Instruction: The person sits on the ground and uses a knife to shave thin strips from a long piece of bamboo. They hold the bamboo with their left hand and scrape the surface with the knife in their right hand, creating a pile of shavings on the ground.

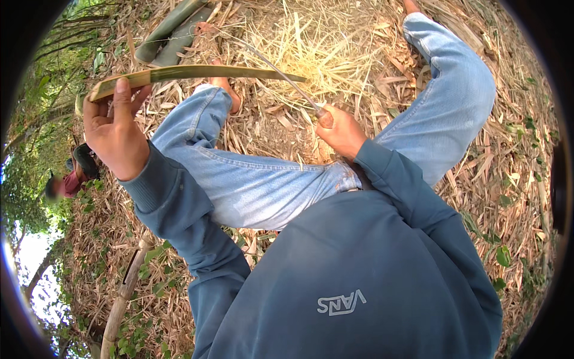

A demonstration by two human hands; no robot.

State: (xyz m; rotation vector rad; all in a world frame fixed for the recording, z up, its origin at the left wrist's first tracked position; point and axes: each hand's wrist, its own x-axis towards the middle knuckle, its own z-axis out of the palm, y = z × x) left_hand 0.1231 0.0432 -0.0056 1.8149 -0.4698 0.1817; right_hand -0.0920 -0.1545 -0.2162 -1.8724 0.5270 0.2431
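My left hand [116, 125], raised at the left, is closed on the thick end of a split bamboo strip [203, 72], with the thumb pressed on its upper face. The green-yellow strip stretches to the right and tapers to a point above my lap. My right hand [342, 131] is wrapped around the wooden handle of a knife [305, 96]. Its long, thin blade slants up and left, crossing the strip near the tapered end. Whether the blade touches the strip, I cannot tell.
Pale bamboo shavings [317, 51] are heaped between my bare feet. What look like dark green rubber boots [173, 30] lie at the upper left. Dry leaves cover the ground. A bamboo pole [128, 287] lies at lower left, and another person [75, 179] is farther off left.
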